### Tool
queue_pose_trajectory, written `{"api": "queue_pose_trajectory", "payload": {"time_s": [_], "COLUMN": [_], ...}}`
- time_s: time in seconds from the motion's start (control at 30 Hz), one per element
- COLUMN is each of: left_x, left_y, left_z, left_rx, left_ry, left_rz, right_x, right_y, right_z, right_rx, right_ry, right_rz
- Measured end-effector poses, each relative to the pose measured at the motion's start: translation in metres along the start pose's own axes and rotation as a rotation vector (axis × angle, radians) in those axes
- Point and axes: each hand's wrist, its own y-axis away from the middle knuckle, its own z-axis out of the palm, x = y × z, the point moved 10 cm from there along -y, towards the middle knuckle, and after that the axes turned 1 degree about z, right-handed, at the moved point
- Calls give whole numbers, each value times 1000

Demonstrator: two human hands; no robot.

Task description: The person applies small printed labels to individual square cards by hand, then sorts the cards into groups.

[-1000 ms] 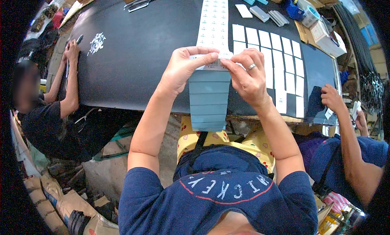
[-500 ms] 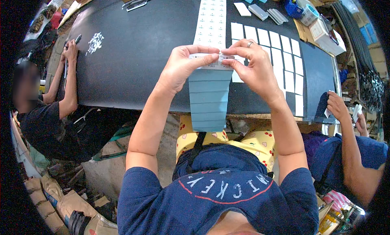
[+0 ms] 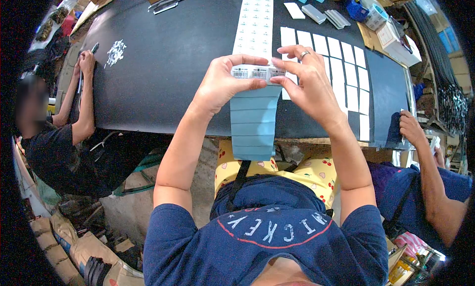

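Observation:
A long sheet of white printed labels (image 3: 256, 21) runs down the dark table toward me, and its blue peeled backing (image 3: 254, 120) hangs over the table edge. My left hand (image 3: 215, 83) is closed on the barcode label strip (image 3: 251, 72) at the fold, thumb below and index finger along the top. At the right end of the same strip my right hand (image 3: 311, 78) pinches it between thumb and fingers; a ring is on one finger. Several white cards (image 3: 350, 71) lie in rows just right of my right hand.
A pile of small white pieces (image 3: 117, 52) lies left on the dark table (image 3: 163, 63), near a person's hands (image 3: 85, 63). Another person's hand (image 3: 411, 128) is at the right edge. White blocks (image 3: 314, 14) and a tape roll (image 3: 378, 14) are at the back right.
The barcode strip has tilted so its printed face shows more, and my right fingers have spread slightly. The person's hand on the right has shifted a little.

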Motion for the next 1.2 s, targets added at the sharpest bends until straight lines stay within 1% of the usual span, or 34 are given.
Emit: {"api": "queue_pose_trajectory", "payload": {"time_s": [0.1, 0.17, 0.23, 0.3, 0.4, 0.47, 0.5, 0.57, 0.6, 0.7, 0.8, 0.93, 1.0, 1.03, 1.1, 1.2], "left_x": [-1, -2, 2, 3, 3, 0, 0, 3, 2, 3, 2, -3, -7, -7, -8, -3], "left_y": [0, 0, -1, -1, -2, -1, -2, -1, -1, -2, 0, -2, -4, -5, -5, -3], "left_z": [-1, -1, 0, 0, -2, -5, -5, -6, -6, -8, -10, -13, -9, -10, -10, -8], "left_rx": [6, 3, 6, 18, 41, 66, 69, 68, 63, 80, 83, 67, 10, -7, -7, -34], "left_ry": [-2, -7, -41, -83, -129, -139, -141, -132, -139, -145, -112, -67, 21, -41, -33, -24], "left_rz": [-7, -23, 21, 18, 27, 36, 49, 66, 45, 82, 24, 15, 29, 41, 52, 67], "right_x": [-4, 2, 1, 1, -3, -11, -14, -20, -21, -21, -27, -28, -25, -20, -15, -20], "right_y": [2, 3, 2, 1, 2, 2, 2, 4, 4, 7, 10, 10, 9, 8, 8, 9], "right_z": [0, 3, 2, 0, 1, -3, -2, -4, -3, 1, 0, 0, -3, -3, -5, -7], "right_rx": [-13, -31, -12, 7, 1, 64, 67, 100, 104, 87, 126, 131, 135, 148, 156, 180], "right_ry": [4, -86, -95, -103, -74, -12, -26, 60, 43, 108, 136, 95, 66, 39, -4, 3], "right_rz": [-25, 27, 41, 56, 23, -20, -31, -73, -86, -84, -123, -111, -78, -65, -25, -70]}}
